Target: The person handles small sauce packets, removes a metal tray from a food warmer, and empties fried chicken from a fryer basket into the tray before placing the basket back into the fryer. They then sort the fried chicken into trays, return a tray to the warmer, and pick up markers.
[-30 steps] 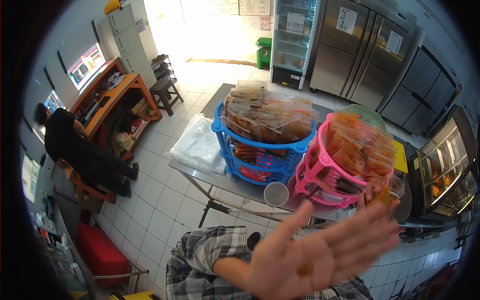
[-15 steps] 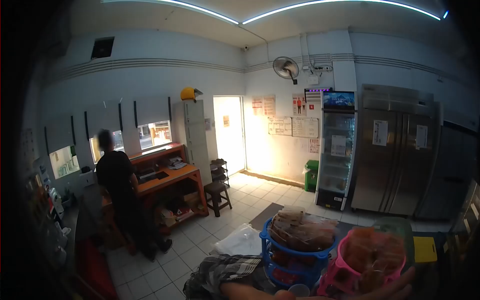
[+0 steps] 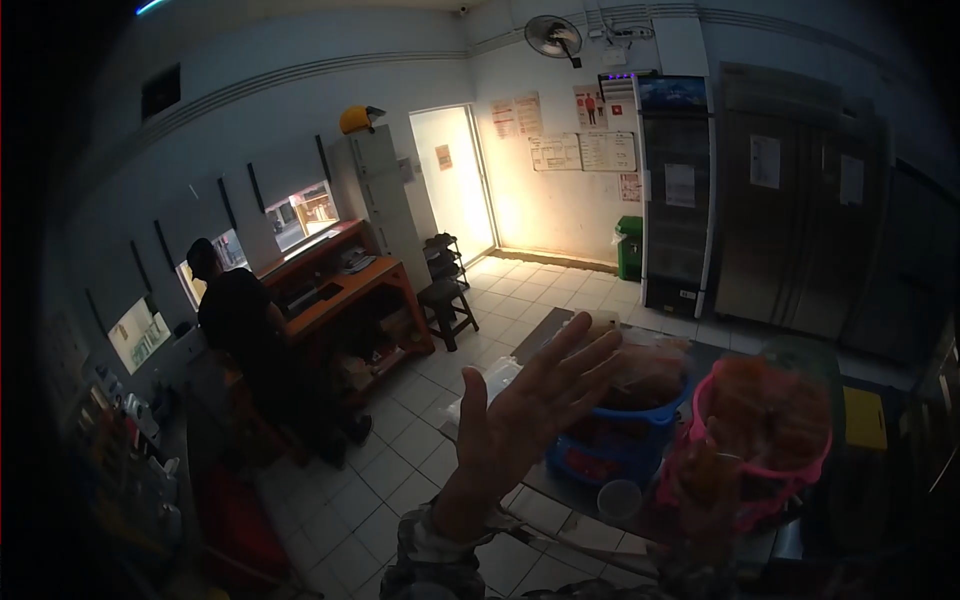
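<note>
My left hand (image 3: 540, 400) is raised in front of me, its fingers stretched out and the thumb apart, with nothing in it. A patterned sleeve (image 3: 440, 550) covers that forearm. Behind the fingertips stands a blue basket (image 3: 615, 455) of clear-wrapped packets, partly hidden by the hand. To its right is a pink basket (image 3: 815, 470) heaped with orange-brown packets (image 3: 765, 405). One orange-brown packet (image 3: 712, 470) is at the pink basket's near side. A dim, blurred shape just below it looks like my right hand (image 3: 708, 515); its fingers cannot be made out.
A small clear cup (image 3: 619, 499) stands before the blue basket on the dark table (image 3: 540, 470). White plastic (image 3: 490, 385) lies at the table's left edge. A person in black (image 3: 245, 330) stands at an orange counter (image 3: 350, 290). A yellow object (image 3: 864, 418) is at right.
My left hand has risen from the bottom edge, where it lay across the baskets' front, and now stands up with fingers spread. The view has tilted downward and the picture is darker.
</note>
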`<state>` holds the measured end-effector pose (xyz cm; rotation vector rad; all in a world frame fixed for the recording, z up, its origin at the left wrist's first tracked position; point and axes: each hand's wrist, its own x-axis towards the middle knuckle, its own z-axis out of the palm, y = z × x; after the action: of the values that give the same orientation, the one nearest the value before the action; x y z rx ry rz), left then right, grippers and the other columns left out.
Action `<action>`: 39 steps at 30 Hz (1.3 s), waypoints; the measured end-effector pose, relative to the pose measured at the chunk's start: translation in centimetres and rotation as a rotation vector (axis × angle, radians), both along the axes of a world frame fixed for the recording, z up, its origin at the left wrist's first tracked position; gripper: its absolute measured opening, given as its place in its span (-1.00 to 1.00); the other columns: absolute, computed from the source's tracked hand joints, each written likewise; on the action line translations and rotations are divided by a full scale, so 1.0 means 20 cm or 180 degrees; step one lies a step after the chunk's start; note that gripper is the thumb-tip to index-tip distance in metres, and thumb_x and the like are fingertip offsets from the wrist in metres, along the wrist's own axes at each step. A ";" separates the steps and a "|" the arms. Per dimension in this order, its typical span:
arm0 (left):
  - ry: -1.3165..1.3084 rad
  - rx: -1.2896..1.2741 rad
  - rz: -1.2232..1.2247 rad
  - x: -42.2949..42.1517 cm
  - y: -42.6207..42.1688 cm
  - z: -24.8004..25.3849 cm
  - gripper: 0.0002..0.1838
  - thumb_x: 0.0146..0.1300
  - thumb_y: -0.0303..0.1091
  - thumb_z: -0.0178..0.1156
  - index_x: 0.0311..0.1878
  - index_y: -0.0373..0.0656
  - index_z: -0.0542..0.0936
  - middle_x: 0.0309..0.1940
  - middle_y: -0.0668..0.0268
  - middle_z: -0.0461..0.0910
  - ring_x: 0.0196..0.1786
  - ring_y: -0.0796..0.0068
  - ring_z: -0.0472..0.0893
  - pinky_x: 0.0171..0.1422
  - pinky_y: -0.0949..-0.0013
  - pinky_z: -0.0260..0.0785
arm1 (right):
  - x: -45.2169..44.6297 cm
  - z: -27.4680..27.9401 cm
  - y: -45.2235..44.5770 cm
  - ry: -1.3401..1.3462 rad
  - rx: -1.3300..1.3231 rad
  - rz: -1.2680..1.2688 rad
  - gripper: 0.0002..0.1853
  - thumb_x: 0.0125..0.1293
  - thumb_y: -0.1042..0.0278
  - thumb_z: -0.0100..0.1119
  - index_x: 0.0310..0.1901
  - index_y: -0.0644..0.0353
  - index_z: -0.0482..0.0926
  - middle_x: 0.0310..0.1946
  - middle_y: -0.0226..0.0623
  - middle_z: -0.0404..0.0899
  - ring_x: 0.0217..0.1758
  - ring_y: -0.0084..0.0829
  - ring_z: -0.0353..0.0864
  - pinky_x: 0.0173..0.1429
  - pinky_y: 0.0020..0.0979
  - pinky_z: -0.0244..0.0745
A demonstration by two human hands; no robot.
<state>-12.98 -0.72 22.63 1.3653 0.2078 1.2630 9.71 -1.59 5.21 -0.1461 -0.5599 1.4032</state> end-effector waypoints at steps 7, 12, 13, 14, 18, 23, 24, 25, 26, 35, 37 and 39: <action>0.1614 -0.0145 0.0266 0.11 0.02 -0.65 -0.50 0.32 -0.30 0.14 0.28 -0.26 0.37 0.14 0.12 0.50 0.18 0.30 0.52 0.27 0.25 0.33 | 0.03 -0.04 -0.12 -0.1463 0.0606 0.0540 -0.16 0.36 -0.17 0.02 0.45 0.03 -0.17 -0.01 -0.21 0.43 -0.26 -0.49 0.47 -0.45 -0.54 0.42; 0.1671 0.0121 0.0159 0.27 0.02 -0.93 -0.72 0.22 -0.44 0.27 0.01 -0.22 0.61 0.00 0.25 0.58 0.04 0.46 0.55 0.14 0.37 0.36 | 0.02 -0.14 -0.25 -0.1745 0.0146 0.0621 -0.09 0.36 -0.21 -0.01 0.45 0.01 -0.34 0.07 -0.16 0.43 -0.17 -0.39 0.53 -0.35 -0.43 0.51; 0.1642 -0.0107 0.0169 0.29 0.01 -0.99 -0.77 0.21 -0.45 0.28 -0.05 -0.21 0.64 -0.05 0.26 0.60 -0.01 0.48 0.56 0.10 0.39 0.36 | 0.03 -0.14 -0.27 -0.1612 0.0077 0.0647 -0.10 0.36 -0.21 -0.02 0.45 0.02 -0.32 0.07 -0.16 0.44 -0.13 -0.37 0.54 -0.31 -0.41 0.54; 0.1615 -0.0334 0.0191 0.31 0.01 -1.03 -0.81 0.19 -0.46 0.29 -0.11 -0.21 0.66 -0.10 0.28 0.62 -0.06 0.50 0.56 0.05 0.41 0.37 | 0.03 -0.14 -0.28 -0.1480 0.0018 0.0680 -0.12 0.37 -0.20 -0.03 0.46 0.02 -0.30 0.08 -0.15 0.45 -0.10 -0.35 0.55 -0.26 -0.38 0.57; 0.1579 -0.0285 0.0203 0.40 0.01 -1.03 -0.85 0.18 -0.45 0.31 -0.17 -0.20 0.68 -0.26 0.34 0.66 -0.21 0.59 0.54 -0.05 0.48 0.33 | 0.06 -0.16 -0.34 -0.1988 -0.0454 -0.0291 -0.39 0.45 0.05 -0.05 0.38 0.15 0.03 0.03 -0.18 0.51 0.07 -0.37 0.54 -0.01 -0.34 0.57; 0.1749 -0.0117 0.0530 0.45 0.02 -1.05 -0.88 0.19 -0.45 0.29 -0.20 -0.21 0.69 -0.35 0.35 0.67 -0.29 0.63 0.52 -0.06 0.50 0.32 | 0.12 -0.17 -0.36 -0.2362 -0.0684 -0.1456 -0.68 0.37 0.51 0.09 0.12 0.27 0.37 -0.09 -0.21 0.60 0.06 -0.45 0.57 0.07 -0.42 0.54; 0.1762 -0.0151 0.0550 0.46 0.02 -1.05 -0.87 0.19 -0.45 0.29 -0.20 -0.22 0.69 -0.35 0.34 0.67 -0.29 0.63 0.52 -0.06 0.50 0.32 | 0.13 -0.18 -0.37 -0.2286 -0.0800 -0.1595 -0.66 0.31 0.56 0.14 0.10 0.27 0.38 -0.11 -0.21 0.61 0.03 -0.46 0.59 0.06 -0.44 0.54; 0.1779 -0.0184 0.0574 0.47 0.02 -1.06 -0.87 0.19 -0.46 0.28 -0.20 -0.23 0.69 -0.35 0.34 0.67 -0.30 0.62 0.52 -0.06 0.49 0.32 | 0.13 -0.18 -0.37 -0.2204 -0.0913 -0.1730 -0.64 0.26 0.61 0.19 0.08 0.27 0.38 -0.13 -0.20 0.62 -0.01 -0.47 0.60 0.04 -0.46 0.55; 0.1803 -0.0216 0.0603 0.47 0.02 -1.06 -0.87 0.19 -0.46 0.28 -0.20 -0.24 0.69 -0.35 0.33 0.68 -0.30 0.62 0.52 -0.06 0.49 0.31 | 0.14 -0.19 -0.38 -0.2114 -0.1024 -0.1859 -0.61 0.21 0.65 0.23 0.06 0.27 0.39 -0.15 -0.20 0.62 -0.04 -0.47 0.62 0.03 -0.48 0.55; 0.1310 -0.0223 0.0584 0.51 0.01 -1.10 -0.91 0.20 -0.48 0.29 -0.25 -0.25 0.66 -0.27 0.25 0.67 -0.19 0.56 0.53 0.00 0.48 0.31 | 0.16 -0.19 -0.38 -0.2315 -0.0873 -0.2163 -0.63 0.17 0.72 0.25 0.00 0.30 0.41 -0.33 -0.33 0.58 -0.20 -0.61 0.59 -0.11 -0.60 0.49; 0.1341 -0.0215 0.0549 0.50 0.01 -1.12 -0.91 0.20 -0.49 0.28 -0.23 -0.26 0.65 -0.25 0.24 0.66 -0.17 0.56 0.53 0.02 0.47 0.31 | 0.17 -0.21 -0.36 -0.2371 -0.0724 -0.2113 -0.63 0.18 0.72 0.23 0.01 0.30 0.40 -0.35 -0.35 0.57 -0.22 -0.62 0.58 -0.12 -0.59 0.48; 0.1376 -0.0219 0.0543 0.50 0.02 -1.15 -0.91 0.22 -0.50 0.27 -0.23 -0.28 0.64 -0.25 0.24 0.65 -0.15 0.55 0.54 0.04 0.47 0.32 | 0.18 -0.23 -0.36 -0.2483 -0.0671 -0.2048 -0.63 0.19 0.72 0.23 0.01 0.29 0.40 -0.36 -0.37 0.55 -0.23 -0.63 0.57 -0.12 -0.60 0.48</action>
<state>-2.96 -0.42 -0.41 1.5738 0.6730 1.0726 13.27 -8.80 0.70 -0.9842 -0.8975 0.7300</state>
